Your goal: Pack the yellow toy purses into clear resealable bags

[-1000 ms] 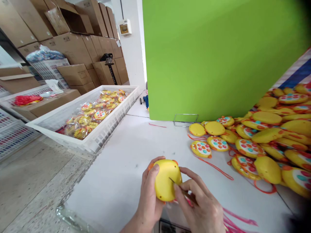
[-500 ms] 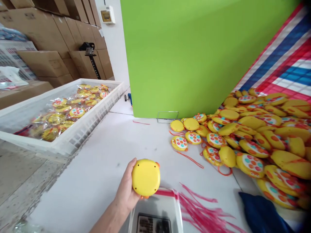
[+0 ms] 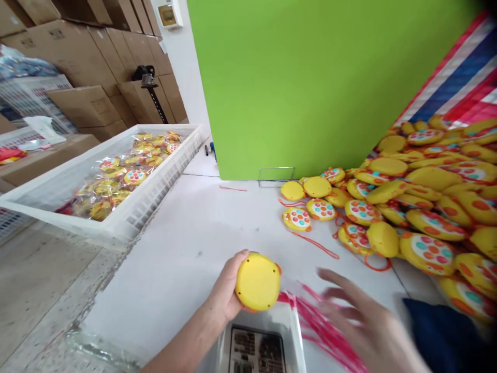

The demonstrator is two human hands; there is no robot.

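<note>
In the head view, the left hand (image 3: 228, 292) pinches a yellow toy (image 3: 258, 282) by its edge near the clear bin (image 3: 297, 339), seemingly to leave the holed back exposed; the blurred right hand (image 3: 363, 318) is spread near pink strands (image 3: 326, 331), probably kept within reach.

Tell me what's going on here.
A person's left hand holds a yellow toy, its plain side with small holes facing the camera. The right hand, blurred, is open near some pink strands, with nothing visible in it. More toys are heaped at the right on the white table; bagged ones lie in a white crate at the left.
</note>
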